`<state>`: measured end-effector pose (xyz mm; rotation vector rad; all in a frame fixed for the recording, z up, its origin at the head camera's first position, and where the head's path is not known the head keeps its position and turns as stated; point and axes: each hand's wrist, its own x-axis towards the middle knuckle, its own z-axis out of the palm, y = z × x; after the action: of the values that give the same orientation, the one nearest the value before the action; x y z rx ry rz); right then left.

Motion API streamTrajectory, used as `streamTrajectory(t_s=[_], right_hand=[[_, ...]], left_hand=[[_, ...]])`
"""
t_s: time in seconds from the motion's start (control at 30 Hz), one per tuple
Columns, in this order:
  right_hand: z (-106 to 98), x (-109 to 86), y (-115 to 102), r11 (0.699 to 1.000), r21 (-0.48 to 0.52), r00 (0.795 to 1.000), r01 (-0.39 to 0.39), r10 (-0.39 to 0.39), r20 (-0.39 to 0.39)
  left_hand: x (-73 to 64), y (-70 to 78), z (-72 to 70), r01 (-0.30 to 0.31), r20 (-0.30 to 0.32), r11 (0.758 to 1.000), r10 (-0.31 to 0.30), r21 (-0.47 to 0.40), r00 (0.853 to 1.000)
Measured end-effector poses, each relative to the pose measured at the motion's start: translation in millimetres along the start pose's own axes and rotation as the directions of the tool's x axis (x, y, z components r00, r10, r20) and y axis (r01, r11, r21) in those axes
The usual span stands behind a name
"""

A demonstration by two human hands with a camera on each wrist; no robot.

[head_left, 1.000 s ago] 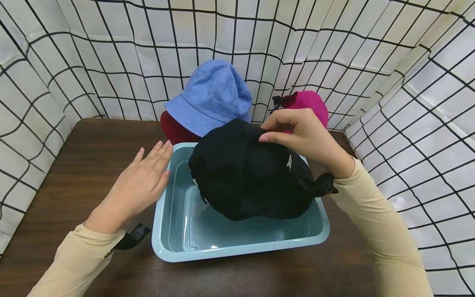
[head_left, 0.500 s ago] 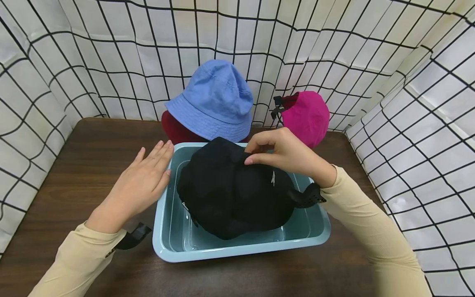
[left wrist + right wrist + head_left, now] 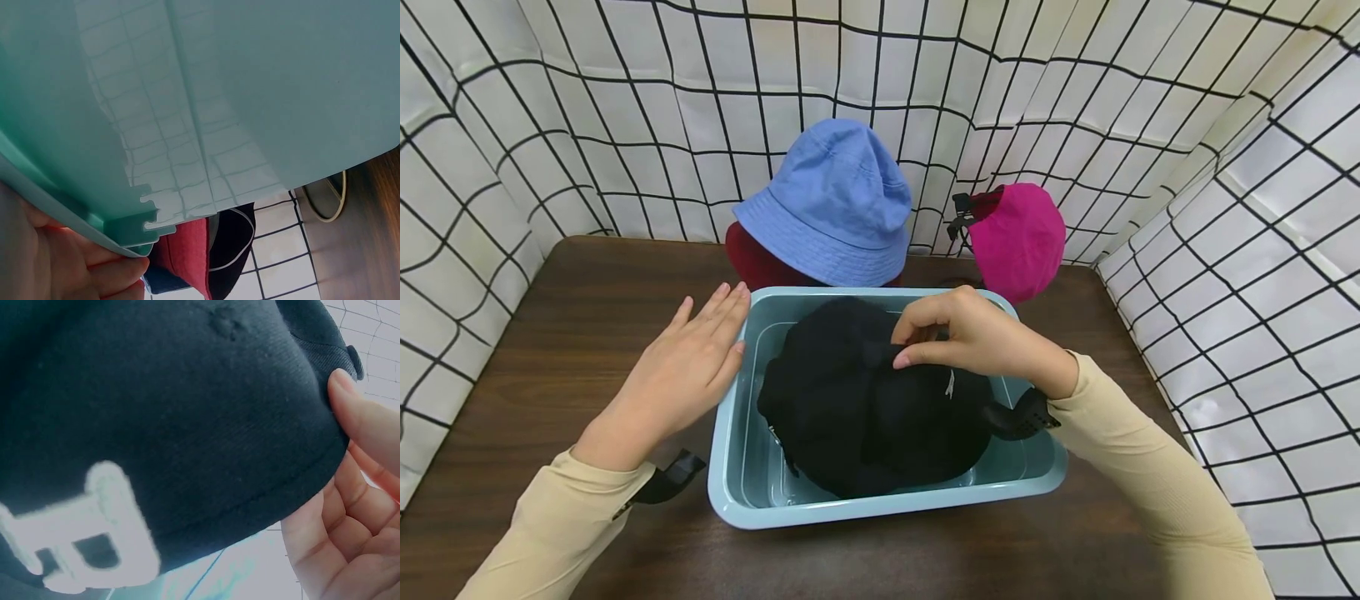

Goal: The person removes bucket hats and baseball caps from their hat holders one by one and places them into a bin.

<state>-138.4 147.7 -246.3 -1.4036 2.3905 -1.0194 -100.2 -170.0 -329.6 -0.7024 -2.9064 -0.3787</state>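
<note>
A black baseball cap (image 3: 850, 425) sits low inside the light blue plastic basin (image 3: 887, 511) in the head view. My right hand (image 3: 981, 337) pinches its upper edge between thumb and fingers. In the right wrist view the thumb (image 3: 359, 412) presses on the dark cloth, and a white letter patch (image 3: 94, 531) shows on the cap. With straight fingers, my left hand (image 3: 677, 375) lies along the basin's left rim. The left wrist view has the outside of the basin (image 3: 294, 94) filling the picture, fingertips (image 3: 119, 275) right under its lip.
Behind the basin, a blue bucket hat (image 3: 838, 204) sits over a dark red hat (image 3: 756, 260). A pink cap (image 3: 1021, 242) leans at the back right. The dark wooden table (image 3: 595, 333) meets a white curtain with black grid lines (image 3: 677, 108) on three sides.
My right hand has brought the black cap down and slightly left, deeper into the basin, uncovering more of the pink cap. My left hand has stayed at the rim.
</note>
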Motion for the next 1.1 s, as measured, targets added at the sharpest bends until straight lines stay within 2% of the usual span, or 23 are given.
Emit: streamTrajectory(t_s=[0.2,0.43,0.67,0.9,1.1], right_hand=[[2.3,-1.8,2.7,1.000,0.009,0.999,-0.015,0.015,0.035],[10.4,1.9,16.2,0.994,0.088,0.990,-0.065,0.053,0.132],[16.0,4.2,27.7,0.989,0.107,0.961,-0.100,0.068,0.268],[24.1,13.0,43.0,0.990,0.105,0.943,-0.090,0.051,0.330],[42.8,23.6,59.3,0.990,0.055,0.915,-0.127,0.096,0.392]], left_hand=[[-0.3,-0.2,0.1,0.003,0.000,1.000,-0.003,-0.005,1.000],[-0.4,-0.6,0.1,-0.007,-0.012,1.000,0.007,-0.002,1.000],[-0.5,-0.4,0.1,-0.008,-0.012,1.000,0.008,-0.003,1.000],[-0.7,-0.9,-0.6,-0.012,-0.013,1.000,0.012,-0.008,1.000],[-0.4,-0.6,-0.2,-0.008,-0.012,1.000,0.008,-0.010,1.000]])
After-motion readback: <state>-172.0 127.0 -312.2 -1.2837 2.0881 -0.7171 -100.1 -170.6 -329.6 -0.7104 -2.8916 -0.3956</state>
